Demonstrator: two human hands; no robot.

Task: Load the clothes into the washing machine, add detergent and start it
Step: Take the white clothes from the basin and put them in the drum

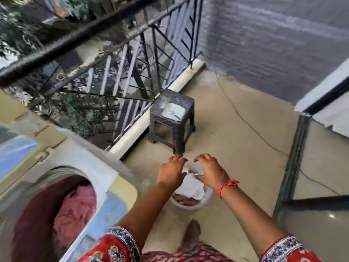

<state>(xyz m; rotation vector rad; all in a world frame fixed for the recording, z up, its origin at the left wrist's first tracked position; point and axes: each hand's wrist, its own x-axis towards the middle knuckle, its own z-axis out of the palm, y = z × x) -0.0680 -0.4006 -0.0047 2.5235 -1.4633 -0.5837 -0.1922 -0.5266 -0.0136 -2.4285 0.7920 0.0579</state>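
Observation:
A white bucket [188, 207] stands on the floor in front of me, with a white cloth [192, 188] on top and pinkish clothes beneath. My left hand [171, 172] lies on the cloth's left side with its fingers spread. My right hand [210, 172], a red thread at its wrist, curls its fingers into the cloth's top edge. At the lower left the top-loading washing machine [105, 167] is open. Its drum holds a maroon garment [37, 214] and a pink one [75, 210]. A white tub of powder [173, 111] sits on a grey stool [175, 99] beyond the bucket.
A dark metal railing [113, 72] runs along the balcony's left edge behind the machine. A thin cable [245, 120] trails across the concrete floor. A dark-framed glass door [291, 157] stands at the right, and a grey wall [273, 44] closes the far end.

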